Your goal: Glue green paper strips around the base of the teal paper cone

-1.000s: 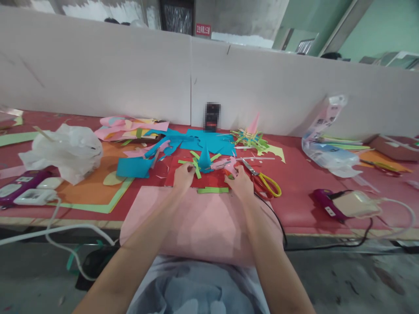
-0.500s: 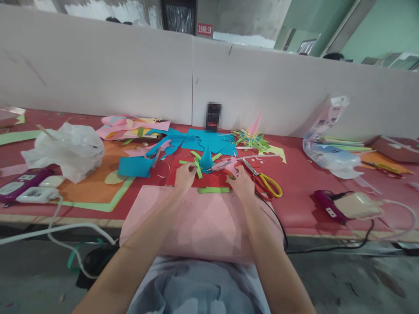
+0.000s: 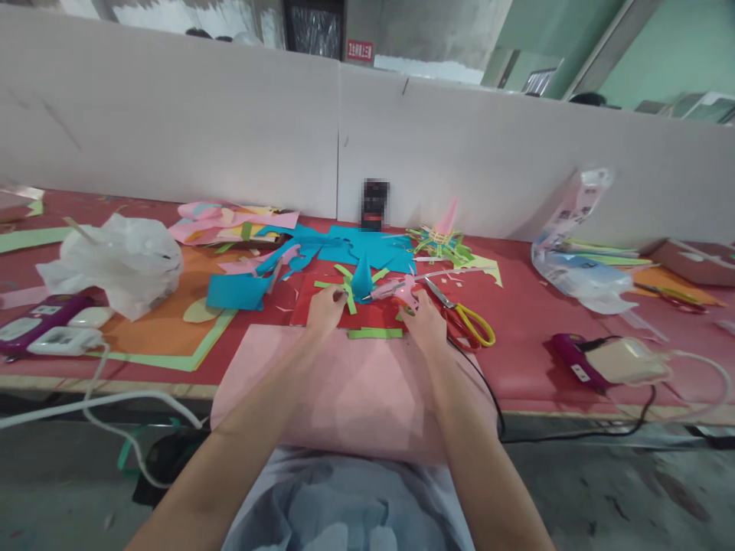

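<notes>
**Hands at the paper cone, middle of the desk**

The right hand (image 3: 423, 315) is closed around a pink glue gun (image 3: 396, 289), and the nozzle of the gun points to the left, toward the base of a blue paper cone (image 3: 360, 280). The cone stands upright on a red sheet (image 3: 379, 315), a little behind the middle of the desk's front edge, with green paper strips (image 3: 347, 294) spread around its base. The left hand (image 3: 325, 306) rests on the red sheet just left of the cone; its fingers are drawn together on one green strip, it seems, but the view is too small to be sure. One more green strip (image 3: 374, 334) lies flat between both hands. A large pink sheet (image 3: 350, 386) hangs over the front edge of the desk (image 3: 520, 348), under the forearms. Yellow-handled scissors (image 3: 462, 315) lie just right of the right hand, and a black cable (image 3: 488, 398) runs from that hand down over the front edge.
</notes>
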